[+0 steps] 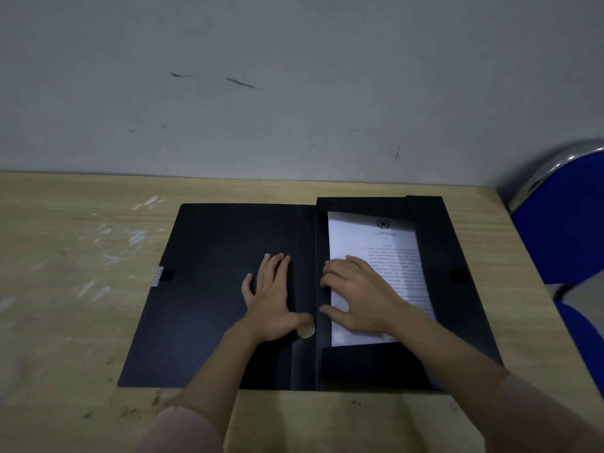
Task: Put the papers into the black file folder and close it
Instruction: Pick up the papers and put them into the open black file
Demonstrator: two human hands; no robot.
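Note:
The black file folder (209,289) lies spread open on the wooden table. Its cover is flat at the left and its tray with flaps is at the right. White printed papers (376,237) lie inside the right tray, between the flaps. My left hand (271,299) rests flat with fingers spread on the inside of the cover, its thumb by the round finger hole in the spine. My right hand (356,299) presses flat on the papers, fingers reaching to the tray's left wall.
The wooden table (65,289) butts against a grey wall. A blue chair with a chrome frame (562,223) stands at the table's right edge. A small fastener tab (159,276) sits on the cover's left edge.

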